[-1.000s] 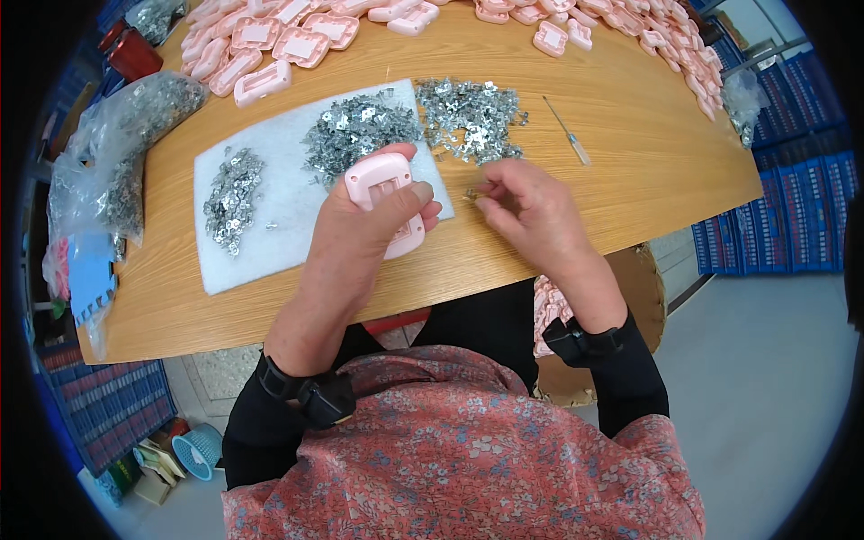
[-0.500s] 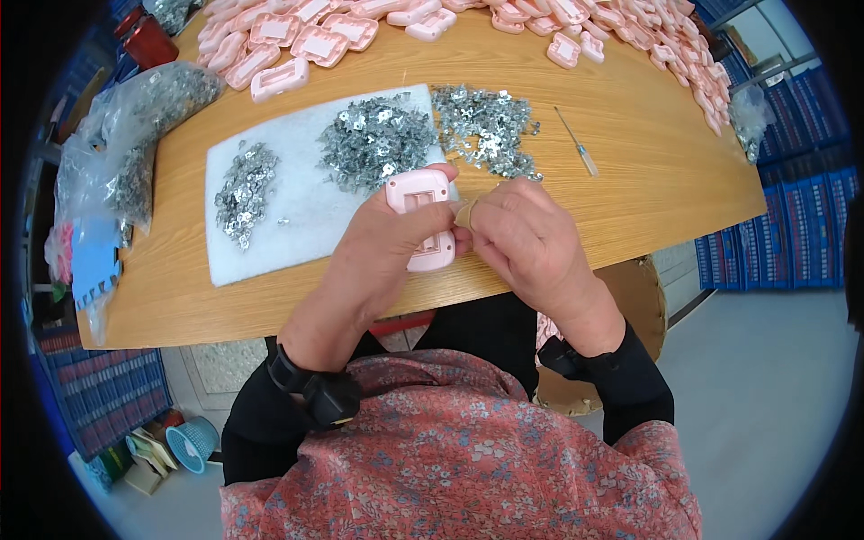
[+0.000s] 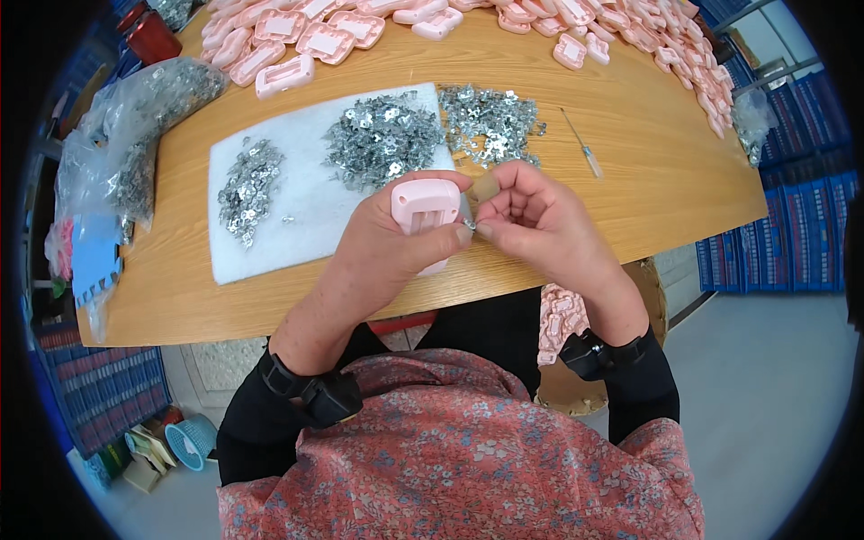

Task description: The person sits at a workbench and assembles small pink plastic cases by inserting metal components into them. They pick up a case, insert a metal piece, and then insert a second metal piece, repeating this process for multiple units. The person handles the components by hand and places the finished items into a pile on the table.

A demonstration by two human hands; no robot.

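My left hand [image 3: 389, 250] grips a pink plastic housing [image 3: 425, 209] above the near edge of the wooden table [image 3: 648, 189]. My right hand [image 3: 533, 220] pinches a small metal clip [image 3: 469, 225] against the housing's right side. Both hands touch at the fingertips. Behind them a white foam pad [image 3: 297, 207] carries two heaps of small metal clips [image 3: 382, 139], and a third heap [image 3: 490, 121] lies on the bare wood beside it.
Many pink housings [image 3: 306, 40] line the far edge of the table. A small screwdriver [image 3: 580, 144] lies to the right of the clips. Clear bags of metal parts [image 3: 135, 126] sit at the left. More pink housings fill a box [image 3: 562, 315] under the table. Blue crates [image 3: 783, 243] stand at the right.
My right hand has come in from the right to meet the left. The housing has turned so that its open face points up, and both hands have drawn closer to my body.
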